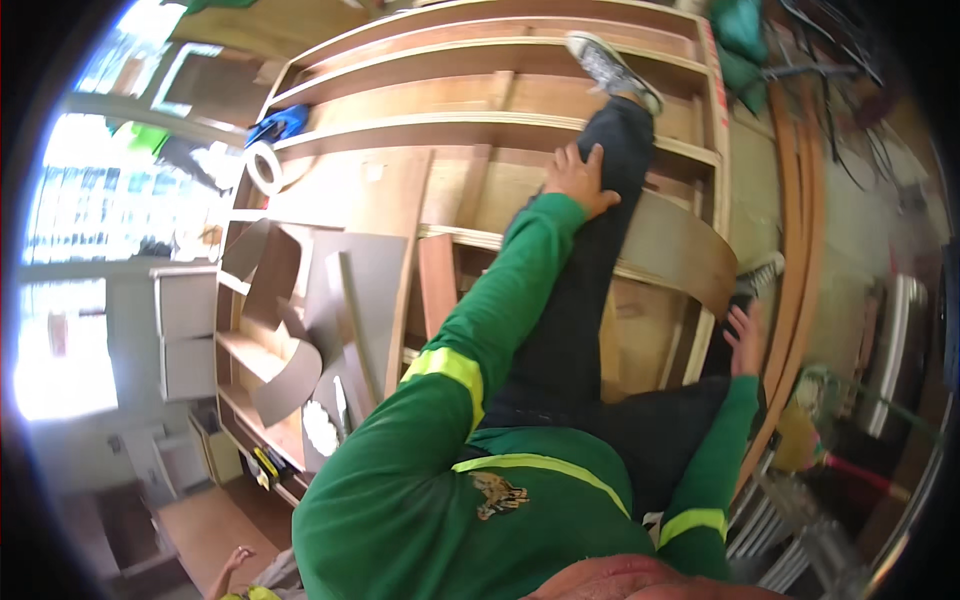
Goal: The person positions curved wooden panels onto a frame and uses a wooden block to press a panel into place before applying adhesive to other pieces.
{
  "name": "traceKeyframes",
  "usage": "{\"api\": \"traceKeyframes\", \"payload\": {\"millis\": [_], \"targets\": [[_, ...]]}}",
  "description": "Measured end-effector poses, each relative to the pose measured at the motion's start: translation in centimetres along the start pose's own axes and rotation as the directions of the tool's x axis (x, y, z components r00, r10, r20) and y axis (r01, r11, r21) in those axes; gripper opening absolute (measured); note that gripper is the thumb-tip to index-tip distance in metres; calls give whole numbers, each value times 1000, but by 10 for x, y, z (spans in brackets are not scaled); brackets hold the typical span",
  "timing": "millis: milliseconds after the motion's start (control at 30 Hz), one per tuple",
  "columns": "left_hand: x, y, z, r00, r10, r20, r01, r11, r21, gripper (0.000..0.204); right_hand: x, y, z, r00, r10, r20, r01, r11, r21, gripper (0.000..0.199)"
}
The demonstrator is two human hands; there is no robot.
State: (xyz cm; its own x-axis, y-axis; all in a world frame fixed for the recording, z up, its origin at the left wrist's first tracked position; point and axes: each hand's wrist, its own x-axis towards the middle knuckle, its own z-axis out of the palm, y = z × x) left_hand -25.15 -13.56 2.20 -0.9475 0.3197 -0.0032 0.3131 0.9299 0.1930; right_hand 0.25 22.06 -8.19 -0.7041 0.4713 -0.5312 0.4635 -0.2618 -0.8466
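Observation:
My left hand (580,182) lies on my dark trouser leg below the knee, fingers apart and holding nothing. Lower on the right, my right hand (745,340) rests with outstretched fingers against my other leg, also with nothing in it. Beneath my legs spreads a large wooden frame (450,122) divided by long pale-edged boards. One sneaker (610,72) is planted inside its far part. A curved brown strip of sheet (690,245) bends across the frame between my legs. Left of my left arm stands a short reddish wood piece (437,280).
On the frame's left lie a tape roll (263,168), a blue item (278,127), curled brown sheet offcuts (290,385) and a batten (350,325). Long brown strips (800,250) run along the right. Another person's hand (238,557) shows at lower left.

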Motion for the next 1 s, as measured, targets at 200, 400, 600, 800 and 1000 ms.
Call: {"api": "traceKeyframes", "payload": {"millis": [200, 400, 600, 800, 1000], "targets": [[0, 7, -2, 920, 343, -188, -389, 745, -542, 67, 9, -17, 41, 999, -50, -11, 48, 985, -168, 98], [37, 74, 53, 814, 576, -76, -566, 758, -323, 84, 21, -2, 38, 985, 49, -165, -95, 955, -282, 96], [45, 84, 55, 744, 585, 323, -517, 810, -276, 90, -6, 2, 21, 994, 84, -65, -79, 994, 72, 49], [32, 91, -9, 596, 752, 283, -607, 652, -455, 56, -55, -12, 3, 999, 32, -37, -24, 979, 202, 30], [68, 118, 12, 687, 670, 282, -475, 707, -523, 54, -19, -41, -19, 993, -24, -112, 35, 995, 92, 38]]}}
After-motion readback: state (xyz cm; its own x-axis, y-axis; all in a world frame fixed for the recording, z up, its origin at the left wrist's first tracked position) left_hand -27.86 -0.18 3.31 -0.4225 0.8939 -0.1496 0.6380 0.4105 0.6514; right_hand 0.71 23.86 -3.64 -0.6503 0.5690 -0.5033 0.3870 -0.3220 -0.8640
